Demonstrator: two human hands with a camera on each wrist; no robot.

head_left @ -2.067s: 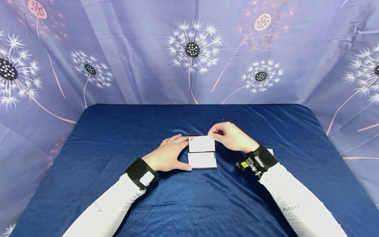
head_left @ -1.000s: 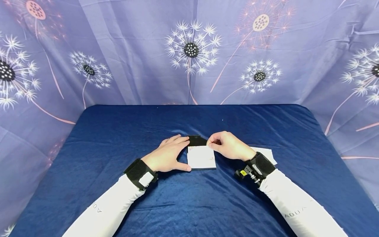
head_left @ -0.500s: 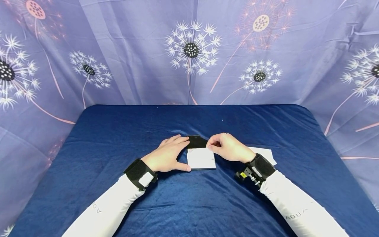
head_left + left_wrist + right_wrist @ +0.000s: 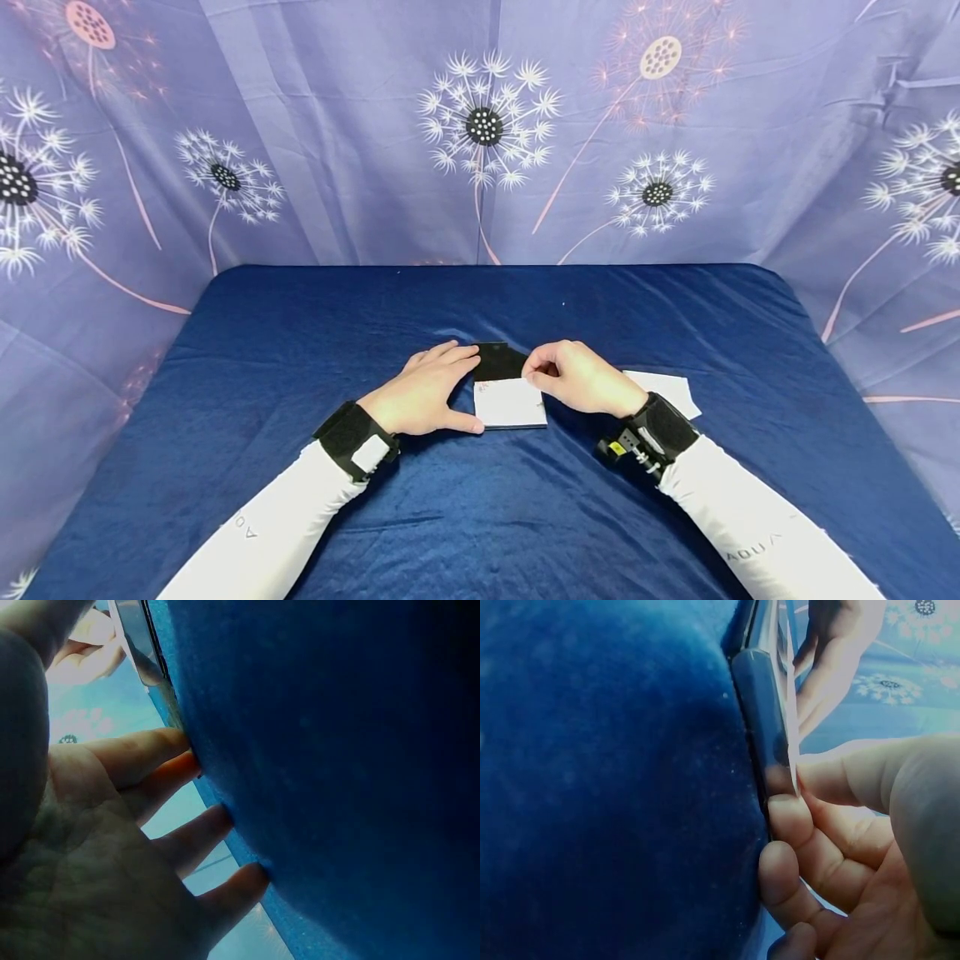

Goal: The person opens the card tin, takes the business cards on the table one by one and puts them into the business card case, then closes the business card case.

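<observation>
Treat white card (image 4: 510, 405), below ctr of frame over blk case (image 4: 497, 364), as prob. light, thin, bendy & creasable, best held by edges, pinched at upper-rt corner by R hand (image 4: 583, 379), w/ L hand (image 4: 422, 392) spread alongside.

In my head view I have a white card (image 4: 510, 404), a reddish print at its far left corner and a small mark by its right edge, lying over a dark case (image 4: 761, 697) whose shiny side my right wrist view shows. The right hand (image 4: 573, 377) pinches the card's far right corner, and I can't tell how much of the card rests on the case. The case lies flat near the middle of the blue-covered counter (image 4: 345, 317), a black panel (image 4: 498, 363) showing beyond the card's far edge.
</observation>
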